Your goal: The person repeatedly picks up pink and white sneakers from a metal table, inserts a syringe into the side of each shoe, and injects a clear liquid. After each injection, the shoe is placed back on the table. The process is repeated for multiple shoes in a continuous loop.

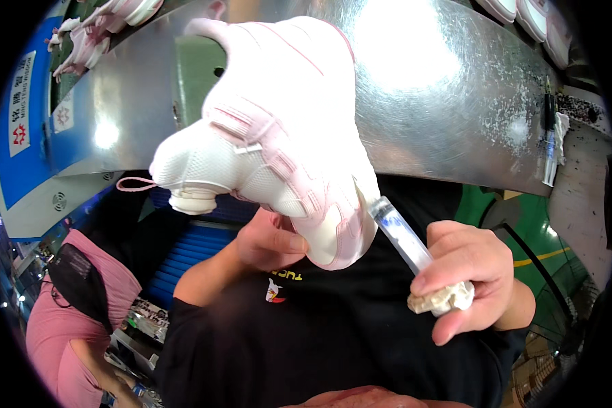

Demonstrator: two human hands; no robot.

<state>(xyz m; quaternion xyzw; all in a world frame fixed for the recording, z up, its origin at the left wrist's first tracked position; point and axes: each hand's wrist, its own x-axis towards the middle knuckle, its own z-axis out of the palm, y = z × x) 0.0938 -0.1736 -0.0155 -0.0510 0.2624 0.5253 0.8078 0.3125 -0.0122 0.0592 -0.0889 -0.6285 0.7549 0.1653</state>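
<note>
A pink and white sneaker (285, 88) is held up on its side, its toe toward me and its white strap, dial and pink pull loop facing left. My left hand (268, 239) is closed on it near the toe, the thumb against the upper and the other fingers mostly hidden. My right hand (479, 268) grips a clear syringe-like tube (404, 238) with blue marks. The tube's narrow tip meets the shoe along the sole edge near the toe. A crumpled off-white cloth or tissue (445, 299) is bunched in the same hand.
Behind the shoe lies a shiny metal worktable (415, 129) with white flecks at its right. A thin black-handled tool (549, 112) and white tissue (562, 136) lie by its right edge. More shoes (88, 44) stand far left and far right. A person in pink (68, 333) is at left.
</note>
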